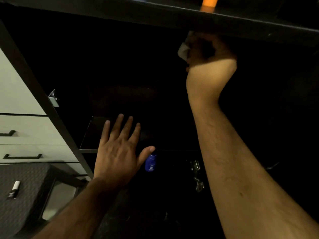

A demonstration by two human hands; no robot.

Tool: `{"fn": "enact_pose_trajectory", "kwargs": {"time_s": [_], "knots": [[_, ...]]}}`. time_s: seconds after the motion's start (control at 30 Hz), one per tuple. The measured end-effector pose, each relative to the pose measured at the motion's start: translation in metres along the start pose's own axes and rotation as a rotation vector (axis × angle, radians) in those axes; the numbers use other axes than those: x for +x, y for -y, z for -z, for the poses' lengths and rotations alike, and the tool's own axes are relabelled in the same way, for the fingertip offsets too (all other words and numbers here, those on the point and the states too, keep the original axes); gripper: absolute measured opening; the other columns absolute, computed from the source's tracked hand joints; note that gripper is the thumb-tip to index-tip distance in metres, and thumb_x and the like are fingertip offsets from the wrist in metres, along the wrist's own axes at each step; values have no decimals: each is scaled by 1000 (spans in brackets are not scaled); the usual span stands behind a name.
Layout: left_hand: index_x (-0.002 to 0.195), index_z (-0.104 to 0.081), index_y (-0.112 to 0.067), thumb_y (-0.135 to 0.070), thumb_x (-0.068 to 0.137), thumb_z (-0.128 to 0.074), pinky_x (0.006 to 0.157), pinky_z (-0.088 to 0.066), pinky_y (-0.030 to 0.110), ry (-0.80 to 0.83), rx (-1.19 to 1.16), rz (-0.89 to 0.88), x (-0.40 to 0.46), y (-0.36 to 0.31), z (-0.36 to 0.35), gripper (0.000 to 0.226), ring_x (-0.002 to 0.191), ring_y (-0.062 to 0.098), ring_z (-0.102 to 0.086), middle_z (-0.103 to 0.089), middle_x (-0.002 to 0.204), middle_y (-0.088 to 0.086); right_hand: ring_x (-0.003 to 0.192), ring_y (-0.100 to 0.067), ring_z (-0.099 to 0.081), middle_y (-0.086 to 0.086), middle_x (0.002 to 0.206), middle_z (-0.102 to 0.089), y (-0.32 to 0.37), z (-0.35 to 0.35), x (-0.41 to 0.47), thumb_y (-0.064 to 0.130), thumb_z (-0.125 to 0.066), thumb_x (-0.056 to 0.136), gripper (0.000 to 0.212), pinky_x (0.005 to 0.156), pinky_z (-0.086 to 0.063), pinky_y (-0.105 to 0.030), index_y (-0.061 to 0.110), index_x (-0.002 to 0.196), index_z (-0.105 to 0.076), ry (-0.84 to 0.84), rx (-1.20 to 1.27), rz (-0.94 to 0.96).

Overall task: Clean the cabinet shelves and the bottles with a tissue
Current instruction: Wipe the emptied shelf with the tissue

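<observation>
With the right hand (207, 54) gripping the tissue (183, 50) beneath the upper shelf (172, 18), we wipe along it, left hand (117, 152) splayed below.

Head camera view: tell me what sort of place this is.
Probably a bedroom or dressing area at home: a dark cabinet with shelves, pale drawers beside it, and a blue lotion bottle inside.

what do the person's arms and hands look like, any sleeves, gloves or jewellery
Both forearms are bare as far as the view shows, with no sleeves in sight. The left hand and right hand wear no gloves, and no rings, watch or bracelets are visible. The right forearm is hairy.
</observation>
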State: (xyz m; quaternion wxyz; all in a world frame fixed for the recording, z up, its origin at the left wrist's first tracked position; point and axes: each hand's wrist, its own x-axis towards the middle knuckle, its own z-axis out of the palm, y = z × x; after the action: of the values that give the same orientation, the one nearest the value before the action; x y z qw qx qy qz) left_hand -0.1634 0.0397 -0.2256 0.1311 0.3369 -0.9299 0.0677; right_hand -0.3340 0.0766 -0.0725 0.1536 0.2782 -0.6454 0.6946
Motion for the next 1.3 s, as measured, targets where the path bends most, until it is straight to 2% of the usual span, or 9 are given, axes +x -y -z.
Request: {"fn": "enact_pose_trajectory", "kwargs": {"time_s": [0.1,0.17,0.33,0.5,0.73,0.9,1.03,1.1,1.3], "knots": [[142,-45,-12,-70,94,-15,119,-13,51,-15,-3,-13,0,1,0,81,147,28,-18,-39,150,13,83,-1,-61,11,89,-63,-18,12,-7,25,-68,88,16,80,-46,-7,17,101,-73,138,-391,30],[142,-44,-8,-70,94,-15,119,-12,51,-16,-14,-27,-1,3,1,83,147,28,-18,-38,151,15,74,-1,-53,9,87,-58,-43,24,-33,20,-65,90,10,69,-37,1,14,95,-73,247,-561,87],[141,-40,0,-66,95,-14,118,-16,51,-38,-9,-47,-5,13,2,85,147,31,-18,-35,151,20,67,-10,-64,4,79,-68,-92,28,-62,17,-59,95,15,54,-53,-24,19,87,-71,449,-802,-75],[144,-35,4,-65,95,-15,119,-11,49,-55,-19,8,-17,36,3,86,147,31,-15,-30,153,22,60,-3,-60,8,67,-65,-73,23,-61,17,-65,91,21,48,-42,-10,19,70,-68,400,-560,-94],[145,-30,5,-68,93,-15,119,-10,46,-48,-10,-39,-29,46,0,90,148,30,-13,-25,155,19,76,-8,-70,3,82,-72,-14,-18,-2,10,-70,78,10,69,-60,-36,11,87,-76,6,145,-9],[145,-25,5,-67,93,-18,119,-11,49,-45,42,-48,-31,46,-3,90,149,31,-9,-20,157,20,75,-4,-68,4,81,-72,-4,-23,-7,14,-73,81,9,69,-57,-26,10,88,-75,-36,59,184],[146,-24,4,-66,93,-21,119,-11,49,-57,50,-49,-32,45,-3,89,149,30,-8,-20,157,20,53,3,-41,11,66,-55,-20,-11,-32,19,-69,85,6,56,-33,3,16,81,-69,171,-470,166],[147,-24,4,-66,93,-21,119,-12,50,-62,56,-41,-32,44,-4,88,149,31,-8,-20,157,19,62,0,-44,3,75,-63,-42,-4,-59,10,-69,84,8,57,-33,2,13,77,-69,245,-500,244],[147,-24,3,-66,94,-21,119,-12,49,-65,62,-27,-33,42,-5,87,149,30,-8,-18,157,19,85,-10,-67,3,96,-70,-72,-1,-83,13,-63,91,12,63,-51,-16,14,88,-74,509,-634,87]]}}
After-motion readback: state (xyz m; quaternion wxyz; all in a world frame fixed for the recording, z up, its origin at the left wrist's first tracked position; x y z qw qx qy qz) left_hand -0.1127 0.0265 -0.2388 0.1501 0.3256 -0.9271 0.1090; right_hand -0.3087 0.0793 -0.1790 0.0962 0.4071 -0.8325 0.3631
